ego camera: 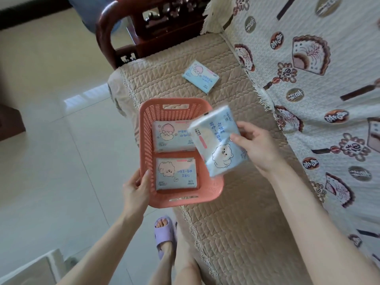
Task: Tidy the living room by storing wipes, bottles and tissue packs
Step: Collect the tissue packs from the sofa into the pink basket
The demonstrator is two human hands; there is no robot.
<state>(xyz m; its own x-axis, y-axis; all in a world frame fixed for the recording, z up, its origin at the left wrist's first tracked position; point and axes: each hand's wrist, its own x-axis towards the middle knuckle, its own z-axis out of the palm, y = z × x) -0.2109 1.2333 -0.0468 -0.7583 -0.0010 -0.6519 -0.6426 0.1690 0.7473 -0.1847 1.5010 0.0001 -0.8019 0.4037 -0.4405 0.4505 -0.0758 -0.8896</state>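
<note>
Basket (pixel 144 128), pink plastic: at the edge of the quilted sofa cushion (pixel 236 202); left hand (pixel 135 190) fingers clenched on its rim at 7 o'clock.
Contents: 2 tissue packs lying flat, far pack (pixel 172 136) at 12 o'clock, near pack (pixel 175 174) at 6 o'clock.
Held pack (pixel 218 145): tilted over the basket's 3 o'clock rim, right hand (pixel 255 145) fingers grasping its edge.
Loose pack (pixel 200 76): on the cushion, 12 o'clock of the basket, apart.
</note>
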